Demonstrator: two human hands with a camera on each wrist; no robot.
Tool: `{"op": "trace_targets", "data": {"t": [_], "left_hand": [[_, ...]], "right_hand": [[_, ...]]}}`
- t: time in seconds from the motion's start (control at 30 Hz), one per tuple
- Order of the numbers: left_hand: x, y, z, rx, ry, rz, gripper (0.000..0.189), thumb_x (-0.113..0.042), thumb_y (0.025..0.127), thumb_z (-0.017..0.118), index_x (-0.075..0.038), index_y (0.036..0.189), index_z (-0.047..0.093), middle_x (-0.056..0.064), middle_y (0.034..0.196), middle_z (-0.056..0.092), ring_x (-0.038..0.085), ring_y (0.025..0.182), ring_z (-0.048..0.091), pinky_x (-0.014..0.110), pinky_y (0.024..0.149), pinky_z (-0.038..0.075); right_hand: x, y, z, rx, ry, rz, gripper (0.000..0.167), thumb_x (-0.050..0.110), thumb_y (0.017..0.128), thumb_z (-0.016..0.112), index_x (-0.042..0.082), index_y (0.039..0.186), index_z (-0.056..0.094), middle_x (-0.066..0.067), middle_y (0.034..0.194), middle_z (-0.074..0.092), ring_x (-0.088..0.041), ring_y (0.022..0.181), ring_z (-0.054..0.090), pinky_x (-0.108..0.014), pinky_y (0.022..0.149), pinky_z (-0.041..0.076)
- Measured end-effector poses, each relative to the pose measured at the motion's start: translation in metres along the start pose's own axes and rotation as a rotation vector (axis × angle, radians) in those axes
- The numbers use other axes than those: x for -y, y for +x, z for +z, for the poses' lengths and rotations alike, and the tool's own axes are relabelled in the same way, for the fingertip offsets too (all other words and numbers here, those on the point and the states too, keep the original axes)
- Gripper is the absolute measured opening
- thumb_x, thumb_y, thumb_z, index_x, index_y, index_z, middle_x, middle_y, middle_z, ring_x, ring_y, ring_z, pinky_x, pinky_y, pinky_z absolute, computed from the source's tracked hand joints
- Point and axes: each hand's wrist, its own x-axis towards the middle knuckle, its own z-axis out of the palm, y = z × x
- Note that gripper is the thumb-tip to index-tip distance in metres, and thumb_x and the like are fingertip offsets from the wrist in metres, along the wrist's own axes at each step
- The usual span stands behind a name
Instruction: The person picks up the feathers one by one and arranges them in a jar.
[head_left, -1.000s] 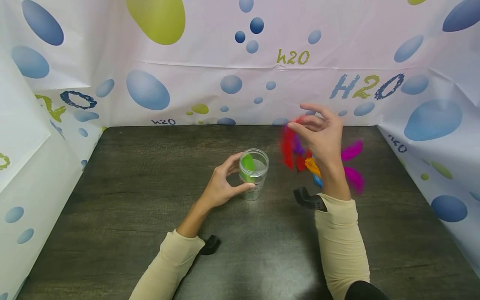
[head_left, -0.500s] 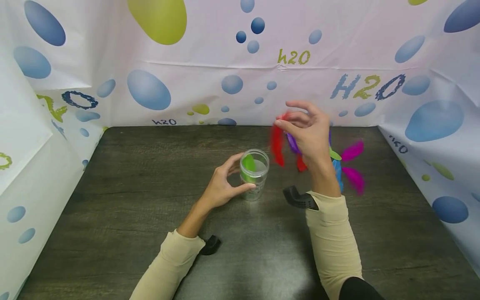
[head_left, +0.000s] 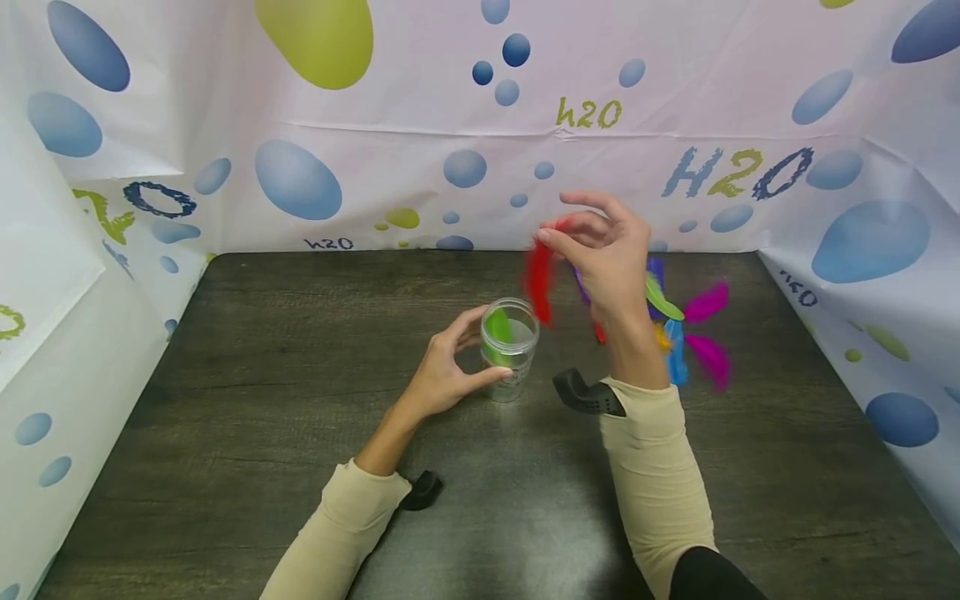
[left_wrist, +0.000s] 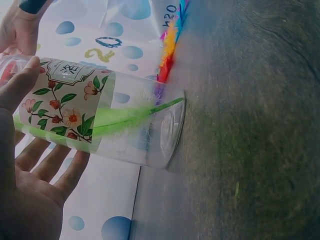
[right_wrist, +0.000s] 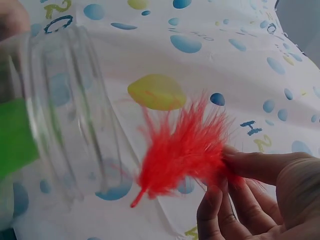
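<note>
A clear jar (head_left: 507, 385) with a flowered label stands upright on the table, its mouth uncovered. My left hand (head_left: 442, 377) holds it from the left, thumb in front and fingers behind. Inside the jar leans a green feather (left_wrist: 120, 120), its quill tip near the bottom. Above and right of the jar's rim, my right hand (head_left: 611, 254) pinches a red feather (right_wrist: 182, 155) between thumb and fingers. That feather hangs with its quill end down, beside the rim in the head view.
Right of the jar lie more feathers on the dark table (head_left: 300, 375): a magenta feather (head_left: 707, 360), a blue feather (head_left: 675, 350), a green feather (head_left: 663, 298) and others, partly behind my right arm. A printed sheet (head_left: 420, 108) rises behind the table.
My right hand has moved left with the red feather, from above the loose feathers to near the jar's rim. My left hand and the jar have stayed put.
</note>
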Motion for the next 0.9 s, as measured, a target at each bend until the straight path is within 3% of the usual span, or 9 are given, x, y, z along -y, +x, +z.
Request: {"op": "trace_targets", "data": {"t": [0.57, 0.9], "left_hand": [[0.0, 0.001, 0.0, 0.005, -0.004, -0.012, 0.08, 0.006, 0.078, 0.088, 0.005, 0.147, 0.048, 0.022, 0.136, 0.063, 0.034, 0.127, 0.062, 0.041, 0.102, 0.056], [0.001, 0.001, -0.001, 0.008, 0.015, 0.001, 0.08, 0.005, 0.078, 0.088, 0.004, 0.148, 0.047, 0.021, 0.136, 0.063, 0.034, 0.127, 0.062, 0.04, 0.102, 0.056]], "right_hand": [[0.0, -0.003, 0.017, 0.03, -0.039, -0.061, 0.028, -0.013, 0.088, 0.075, -0.005, 0.115, 0.07, 0.003, 0.084, 0.076, -0.016, 0.071, 0.072, -0.029, 0.071, 0.063], [-0.007, -0.01, 0.019, 0.077, -0.091, -0.031, 0.029, -0.013, 0.086, 0.076, -0.01, 0.114, 0.068, 0.005, 0.085, 0.076, -0.017, 0.073, 0.072, -0.029, 0.074, 0.063]]}}
